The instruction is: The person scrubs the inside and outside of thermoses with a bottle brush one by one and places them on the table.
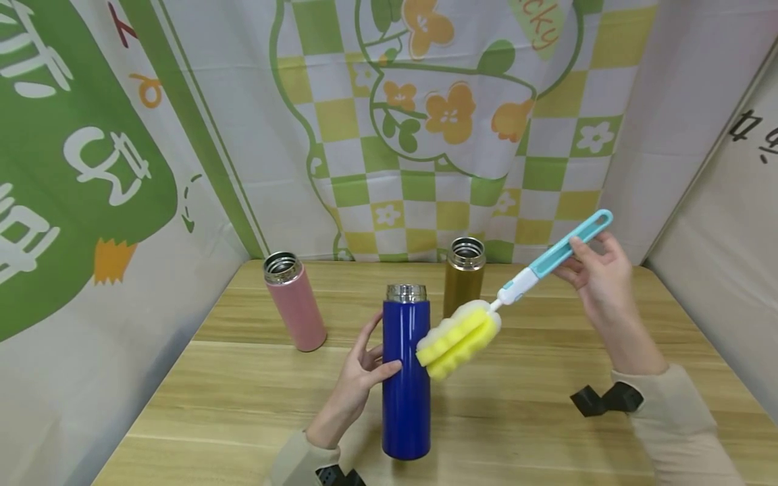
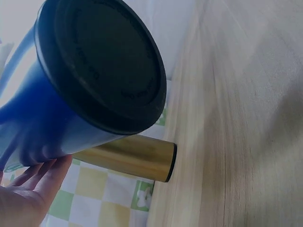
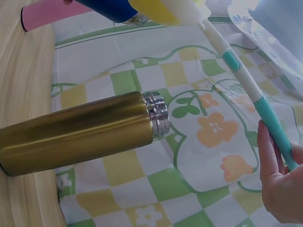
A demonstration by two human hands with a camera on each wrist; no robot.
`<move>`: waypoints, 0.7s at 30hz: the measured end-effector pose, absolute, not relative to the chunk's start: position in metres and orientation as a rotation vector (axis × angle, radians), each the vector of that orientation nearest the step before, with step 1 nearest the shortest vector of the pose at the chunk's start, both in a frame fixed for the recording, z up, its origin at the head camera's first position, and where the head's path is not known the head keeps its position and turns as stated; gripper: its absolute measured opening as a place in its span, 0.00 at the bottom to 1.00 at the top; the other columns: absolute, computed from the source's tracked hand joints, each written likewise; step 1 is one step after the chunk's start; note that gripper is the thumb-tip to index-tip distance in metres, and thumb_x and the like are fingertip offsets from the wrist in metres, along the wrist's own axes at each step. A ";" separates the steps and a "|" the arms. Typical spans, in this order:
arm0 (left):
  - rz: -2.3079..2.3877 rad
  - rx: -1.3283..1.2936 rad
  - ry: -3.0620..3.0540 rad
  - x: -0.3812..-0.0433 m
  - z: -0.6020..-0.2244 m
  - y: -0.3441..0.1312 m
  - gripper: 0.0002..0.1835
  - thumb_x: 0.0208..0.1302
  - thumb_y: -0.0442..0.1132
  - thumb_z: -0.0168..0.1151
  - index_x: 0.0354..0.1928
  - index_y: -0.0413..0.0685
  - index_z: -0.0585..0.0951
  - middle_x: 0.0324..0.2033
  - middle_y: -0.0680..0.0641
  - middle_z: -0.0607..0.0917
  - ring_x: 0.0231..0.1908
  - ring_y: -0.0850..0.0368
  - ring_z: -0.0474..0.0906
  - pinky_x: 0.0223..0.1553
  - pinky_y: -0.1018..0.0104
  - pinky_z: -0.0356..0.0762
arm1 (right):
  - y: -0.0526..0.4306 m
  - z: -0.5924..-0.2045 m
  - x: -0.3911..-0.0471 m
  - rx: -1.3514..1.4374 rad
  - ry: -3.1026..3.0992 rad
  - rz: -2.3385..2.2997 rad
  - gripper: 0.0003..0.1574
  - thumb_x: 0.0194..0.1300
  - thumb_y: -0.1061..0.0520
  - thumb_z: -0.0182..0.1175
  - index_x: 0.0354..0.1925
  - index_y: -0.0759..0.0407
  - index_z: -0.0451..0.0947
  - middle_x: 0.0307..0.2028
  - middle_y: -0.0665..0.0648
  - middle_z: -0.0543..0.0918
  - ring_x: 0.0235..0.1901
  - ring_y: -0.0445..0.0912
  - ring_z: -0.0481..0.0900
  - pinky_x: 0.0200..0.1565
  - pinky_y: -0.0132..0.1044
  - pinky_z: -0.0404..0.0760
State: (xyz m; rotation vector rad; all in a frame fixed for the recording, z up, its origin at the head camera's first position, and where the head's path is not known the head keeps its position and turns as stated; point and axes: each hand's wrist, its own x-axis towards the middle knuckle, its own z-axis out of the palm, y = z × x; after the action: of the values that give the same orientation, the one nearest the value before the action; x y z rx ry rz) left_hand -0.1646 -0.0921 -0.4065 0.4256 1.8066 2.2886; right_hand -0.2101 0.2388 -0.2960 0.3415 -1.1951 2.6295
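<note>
My left hand (image 1: 355,381) grips a blue thermos bottle (image 1: 406,405) around its side, thumb across the front. The bottle stands upright and lidless with its steel neck on top; its dark base (image 2: 111,61) shows in the left wrist view, raised off the table. My right hand (image 1: 608,290) pinches the turquoise handle of a bottle brush (image 1: 516,283) between thumb and fingers. The brush slants down to the left, and its yellow and white sponge head (image 1: 458,337) overlaps the blue bottle's right side in the head view.
A pink bottle (image 1: 296,307) without a lid stands on the wooden table (image 1: 243,405) at the left. A gold bottle (image 1: 463,280), also lidless, stands farther back, partly behind the sponge head. Printed cloth (image 1: 413,196) hangs along the table's back edge.
</note>
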 end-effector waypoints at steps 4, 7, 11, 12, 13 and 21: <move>2.269 0.447 1.809 -0.164 -0.407 -0.094 0.45 0.52 0.34 0.62 0.67 0.61 0.48 0.54 0.32 0.69 0.48 0.50 0.72 0.49 0.53 0.68 | 0.242 -0.293 -0.212 0.312 -1.078 2.634 0.13 0.57 0.70 0.54 0.41 0.66 0.64 0.24 0.62 0.80 0.22 0.51 0.81 0.30 0.41 0.79; 2.262 0.464 1.804 -0.164 -0.407 -0.095 0.45 0.52 0.35 0.62 0.67 0.61 0.47 0.54 0.32 0.69 0.48 0.50 0.72 0.49 0.53 0.68 | 0.245 -0.292 -0.212 0.281 -1.003 2.634 0.13 0.56 0.71 0.54 0.40 0.66 0.65 0.23 0.63 0.79 0.21 0.52 0.80 0.30 0.41 0.79; 2.270 0.477 1.784 -0.164 -0.408 -0.096 0.46 0.52 0.34 0.63 0.67 0.59 0.47 0.54 0.31 0.69 0.48 0.50 0.73 0.48 0.53 0.69 | 0.247 -0.291 -0.210 0.240 -0.965 2.615 0.13 0.55 0.71 0.55 0.39 0.67 0.65 0.24 0.64 0.79 0.23 0.53 0.81 0.31 0.43 0.79; 2.274 0.481 1.778 -0.164 -0.409 -0.096 0.46 0.51 0.34 0.63 0.67 0.59 0.46 0.54 0.31 0.68 0.48 0.50 0.73 0.47 0.53 0.69 | 0.248 -0.290 -0.210 0.232 -0.959 2.610 0.13 0.55 0.71 0.56 0.39 0.67 0.65 0.24 0.64 0.79 0.23 0.53 0.81 0.31 0.43 0.79; 2.279 0.484 1.775 -0.165 -0.409 -0.096 0.46 0.51 0.34 0.63 0.67 0.59 0.46 0.54 0.31 0.68 0.47 0.50 0.73 0.47 0.53 0.70 | 0.249 -0.290 -0.210 0.225 -0.953 2.607 0.13 0.54 0.71 0.56 0.39 0.67 0.65 0.24 0.64 0.79 0.23 0.53 0.80 0.31 0.43 0.79; 2.324 0.475 1.811 -0.166 -0.405 -0.098 0.49 0.49 0.34 0.65 0.67 0.55 0.44 0.51 0.29 0.71 0.44 0.50 0.76 0.46 0.54 0.71 | 0.257 -0.292 -0.206 0.181 -0.967 2.575 0.15 0.54 0.69 0.57 0.41 0.66 0.65 0.26 0.63 0.78 0.22 0.52 0.80 0.33 0.42 0.79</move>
State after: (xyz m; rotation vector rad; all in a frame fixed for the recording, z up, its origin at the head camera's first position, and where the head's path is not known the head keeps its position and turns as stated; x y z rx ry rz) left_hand -0.1658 -0.0981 -0.4046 0.4747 1.8109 2.3237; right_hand -0.2064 0.2572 -0.2921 0.1807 -0.9668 2.5746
